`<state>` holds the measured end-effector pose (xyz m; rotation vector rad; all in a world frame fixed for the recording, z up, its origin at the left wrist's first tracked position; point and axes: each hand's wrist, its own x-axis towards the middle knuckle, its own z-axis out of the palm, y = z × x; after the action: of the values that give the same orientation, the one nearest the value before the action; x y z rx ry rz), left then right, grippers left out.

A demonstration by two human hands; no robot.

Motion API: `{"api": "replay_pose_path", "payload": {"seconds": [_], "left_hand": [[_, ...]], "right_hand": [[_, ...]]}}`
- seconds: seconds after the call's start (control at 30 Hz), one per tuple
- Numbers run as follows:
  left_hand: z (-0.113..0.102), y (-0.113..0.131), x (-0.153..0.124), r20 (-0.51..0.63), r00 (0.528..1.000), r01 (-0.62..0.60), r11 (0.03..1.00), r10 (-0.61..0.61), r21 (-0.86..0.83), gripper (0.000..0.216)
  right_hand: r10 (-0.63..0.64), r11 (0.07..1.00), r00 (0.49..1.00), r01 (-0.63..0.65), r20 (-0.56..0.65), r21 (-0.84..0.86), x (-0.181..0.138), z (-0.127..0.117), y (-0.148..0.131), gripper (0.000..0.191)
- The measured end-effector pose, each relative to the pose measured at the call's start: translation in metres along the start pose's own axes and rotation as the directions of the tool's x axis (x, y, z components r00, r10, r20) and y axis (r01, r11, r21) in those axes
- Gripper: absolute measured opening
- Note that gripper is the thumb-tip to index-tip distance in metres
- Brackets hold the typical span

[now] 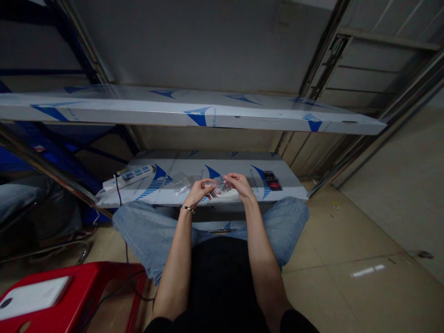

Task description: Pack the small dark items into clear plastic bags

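My left hand and my right hand are close together over the middle of the lower shelf. Between them is a thin clear plastic bag, pinched by the fingertips of both hands. Its contents, if any, are too small to make out. More crumpled clear plastic lies on the shelf just left of my left hand. A white patch under my hands is partly covered by them.
A white power strip with a black cord sits on the shelf's left end. At its right end is a blurred dark and red item. An upper shelf crosses in front. A red stool at lower left bears a white phone.
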<state>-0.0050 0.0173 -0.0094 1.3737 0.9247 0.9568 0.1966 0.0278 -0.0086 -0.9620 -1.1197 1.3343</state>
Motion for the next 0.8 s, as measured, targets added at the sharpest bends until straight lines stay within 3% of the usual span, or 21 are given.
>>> {"api": "replay_pose_path", "payload": {"seconds": [0.1, 0.23, 0.33, 0.47, 0.8], "left_hand": [[-0.003, -0.002, 0.003, -0.143, 0.987, -0.067, 0.997, 0.070, 0.032, 0.060], [-0.008, 0.004, 0.006, -0.223, 0.937, -0.203, 0.940, 0.268, 0.275, 0.049], [-0.006, 0.016, 0.004, -0.152, 0.927, -0.258, 0.877, 0.344, 0.406, 0.033], [0.006, 0.033, -0.001, 0.007, 0.959, -0.264, 0.885, 0.283, 0.383, 0.041], [0.021, 0.036, -0.002, 0.026, 0.944, -0.309, 0.860, 0.328, 0.406, 0.039]], "right_hand": [[0.040, 0.998, 0.999, -0.040, 0.005, 0.054, -0.006, -0.004, -0.010, 0.037], [0.082, 0.992, 0.997, -0.082, 0.007, 0.094, -0.012, -0.004, -0.019, 0.036], [0.076, 0.994, 0.997, -0.077, 0.008, 0.076, -0.013, -0.001, -0.021, 0.032], [0.085, 0.993, 0.996, -0.086, 0.022, 0.082, -0.011, 0.006, -0.020, 0.030], [0.097, 0.993, 0.994, -0.099, 0.040, 0.057, -0.010, 0.012, -0.018, 0.038]]}}
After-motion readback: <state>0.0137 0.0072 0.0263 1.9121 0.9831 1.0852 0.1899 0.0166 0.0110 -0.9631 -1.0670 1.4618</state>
